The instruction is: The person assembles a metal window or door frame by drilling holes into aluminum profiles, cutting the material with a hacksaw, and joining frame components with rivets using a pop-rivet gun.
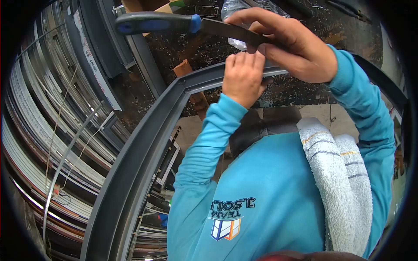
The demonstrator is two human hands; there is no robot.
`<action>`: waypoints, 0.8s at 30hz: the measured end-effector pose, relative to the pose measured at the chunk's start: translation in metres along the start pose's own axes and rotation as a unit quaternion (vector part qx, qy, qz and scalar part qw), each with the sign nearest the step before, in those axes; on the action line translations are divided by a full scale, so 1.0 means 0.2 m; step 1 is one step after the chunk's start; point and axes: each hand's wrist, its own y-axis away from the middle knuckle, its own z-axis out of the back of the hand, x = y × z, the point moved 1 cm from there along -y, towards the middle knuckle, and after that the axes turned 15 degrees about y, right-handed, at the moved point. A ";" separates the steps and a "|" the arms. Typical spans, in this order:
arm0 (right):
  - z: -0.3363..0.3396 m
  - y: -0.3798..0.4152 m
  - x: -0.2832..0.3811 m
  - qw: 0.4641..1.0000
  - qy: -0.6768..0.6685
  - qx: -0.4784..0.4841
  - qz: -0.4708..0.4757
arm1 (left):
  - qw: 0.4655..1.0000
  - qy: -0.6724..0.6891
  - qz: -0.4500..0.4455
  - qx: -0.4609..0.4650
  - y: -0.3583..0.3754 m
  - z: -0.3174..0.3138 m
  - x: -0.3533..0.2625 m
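Two bare hands, close together at the far rail of a dark grey frame (pixel 130 165). Right hand (pixel 300 50): grasping the blade of a long hand tool (pixel 222 29), thumb on the near side, fingers curled on the far side. Tool held above the frame; its black-and-blue handle (pixel 156 23) sticks out to the left, untouched by either hand. Left hand (pixel 244 79): just left of and nearer than the right, back of hand up, fingers bent at the far rail. Fingertips hidden; cannot tell whether it grips anything.

Frame: far-left corner left of the left hand, one long side curving toward the near left. A reddish-brown block (pixel 183 68) shows at that corner, partly hidden by the frame.

Farther out: dark work surface (pixel 202 50), scattered with pale chips. Clear plastic bag (pixel 237 44) on it, partly behind the tool and right hand. Pliers (pixel 348 11) at far right. Cardboard (pixel 163 9) at the far edge, left of the bag, partly behind the handle.

Left side: grey profiles (pixel 104 39) beyond the frame; many long strips (pixel 39 117) in pale, dark and brown tones, packed side by side.

Near: teal long-sleeved shirt (pixel 270 174), printed logo (pixel 225 229) on the chest; whitish towel (pixel 328 187) with dark stripes, draped on the right side.
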 end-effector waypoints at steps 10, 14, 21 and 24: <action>0.08 0.10 0.16 0.956 -0.001 0.201 -0.215 | 0.995 -0.024 -0.020 -0.091 0.01 -0.07 0.04; 0.02 0.24 0.16 0.963 -0.153 0.085 -0.205 | 0.994 -0.018 -0.005 -0.109 0.01 -0.09 0.03; 0.02 0.42 0.23 0.978 -0.001 0.177 -0.109 | 0.993 -0.053 -0.022 -0.105 0.00 -0.07 0.01; -0.05 0.38 0.35 0.953 0.035 0.278 -0.119 | 0.988 -0.074 0.003 -0.134 0.01 -0.09 -0.01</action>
